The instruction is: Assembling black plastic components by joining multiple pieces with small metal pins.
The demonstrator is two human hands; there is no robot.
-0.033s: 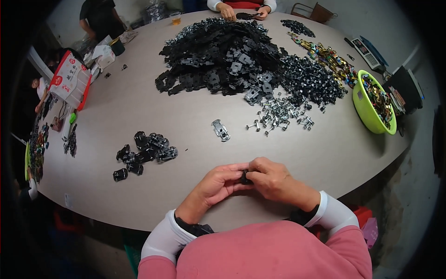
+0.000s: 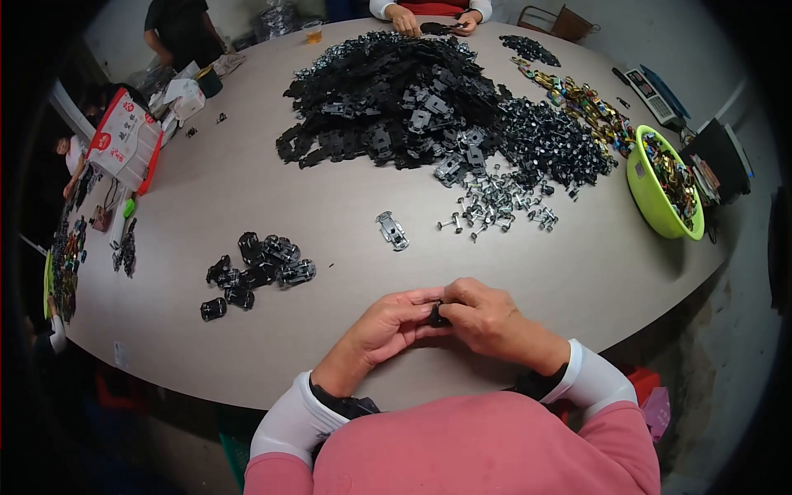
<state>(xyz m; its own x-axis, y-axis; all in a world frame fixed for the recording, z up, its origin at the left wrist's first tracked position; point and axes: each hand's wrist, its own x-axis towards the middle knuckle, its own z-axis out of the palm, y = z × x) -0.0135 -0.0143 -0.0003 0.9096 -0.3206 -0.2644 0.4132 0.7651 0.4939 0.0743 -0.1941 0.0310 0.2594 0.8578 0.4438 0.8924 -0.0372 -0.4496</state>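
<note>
Close in front of my body, both hands meet over the table around a small black toy car chassis (image 2: 438,314), mostly covered by my fingers. My left hand (image 2: 394,323) cradles it from the left, thumb on top and fingers beneath. From the right, my right hand (image 2: 483,320) pinches it with bent fingers. Beyond them lies a single grey toy car chassis (image 2: 392,231). Several black chassis with axles fitted (image 2: 260,271) form a loose group to the left. Loose wheel axles (image 2: 499,200) are scattered farther off, to the right of centre.
A large heap of black chassis (image 2: 371,99) fills the far middle, beside a pile of wheel axles (image 2: 553,144). A lime-green basin (image 2: 660,198) of shiny coloured parts stands at right. Across the table are another person's hands (image 2: 433,21). A red-and-white box (image 2: 125,142) sits at left.
</note>
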